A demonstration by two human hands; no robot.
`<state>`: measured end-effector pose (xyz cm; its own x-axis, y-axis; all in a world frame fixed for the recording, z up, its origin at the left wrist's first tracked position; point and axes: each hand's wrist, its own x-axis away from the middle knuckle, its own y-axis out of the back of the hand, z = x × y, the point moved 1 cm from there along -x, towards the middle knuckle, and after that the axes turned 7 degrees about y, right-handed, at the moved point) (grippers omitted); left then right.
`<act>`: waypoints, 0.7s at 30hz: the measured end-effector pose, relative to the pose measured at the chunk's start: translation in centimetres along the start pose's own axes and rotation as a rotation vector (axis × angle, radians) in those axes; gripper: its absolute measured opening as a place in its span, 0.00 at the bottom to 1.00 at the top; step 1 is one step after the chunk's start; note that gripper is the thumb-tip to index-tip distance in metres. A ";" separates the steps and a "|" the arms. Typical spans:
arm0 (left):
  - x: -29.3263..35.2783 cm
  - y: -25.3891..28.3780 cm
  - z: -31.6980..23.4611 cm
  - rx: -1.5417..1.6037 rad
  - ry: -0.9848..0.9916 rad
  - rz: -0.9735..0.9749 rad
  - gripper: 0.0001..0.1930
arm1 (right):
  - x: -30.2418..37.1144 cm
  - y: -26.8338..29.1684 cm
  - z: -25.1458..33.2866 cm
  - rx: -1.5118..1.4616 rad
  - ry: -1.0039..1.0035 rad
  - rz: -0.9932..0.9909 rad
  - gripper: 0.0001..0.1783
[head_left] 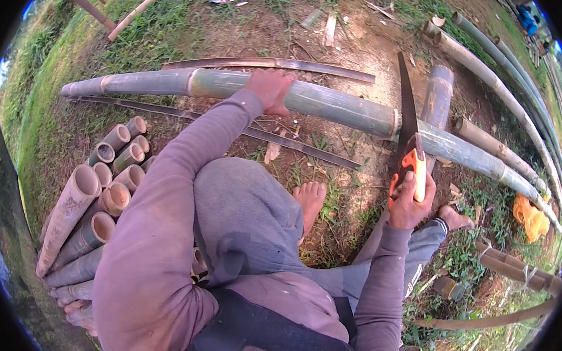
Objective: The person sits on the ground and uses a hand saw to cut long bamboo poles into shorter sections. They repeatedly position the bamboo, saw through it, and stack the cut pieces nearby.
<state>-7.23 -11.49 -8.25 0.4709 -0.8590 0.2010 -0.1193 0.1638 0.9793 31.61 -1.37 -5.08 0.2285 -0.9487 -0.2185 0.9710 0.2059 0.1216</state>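
This is an open-air bamboo-working yard, in daylight on bare brown soil [257, 36] and patchy green grass [60, 98]. Short, hollow cut bamboo tubes [66, 220] lie piled at the left, and long green and tan bamboo poles [485, 73] at the right. Pale wood chips [330, 30] litter the ground near a thick green bamboo pole [337, 105], with an orange-handled handsaw with a dark blade [408, 119] against it.

The left hand [272, 92] rests on a long green bamboo pole [343, 107] lying left to right; the right hand [414, 202] holds an orange-handled saw [409, 124] across it. Bamboo tubes [67, 217] are piled near left, orange plastic [530, 218] lies right.
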 end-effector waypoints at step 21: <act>0.2 -0.1 1.1 0.012 0.007 0.033 0.50 | 16.0 10.6 2.5 0.187 0.083 -0.038 0.14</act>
<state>-8.08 -12.16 -8.30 0.4728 -0.8497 0.2333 -0.1449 0.1862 0.9718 45.42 -14.98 -4.89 0.2049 -0.9301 -0.3047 0.9507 0.1151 0.2879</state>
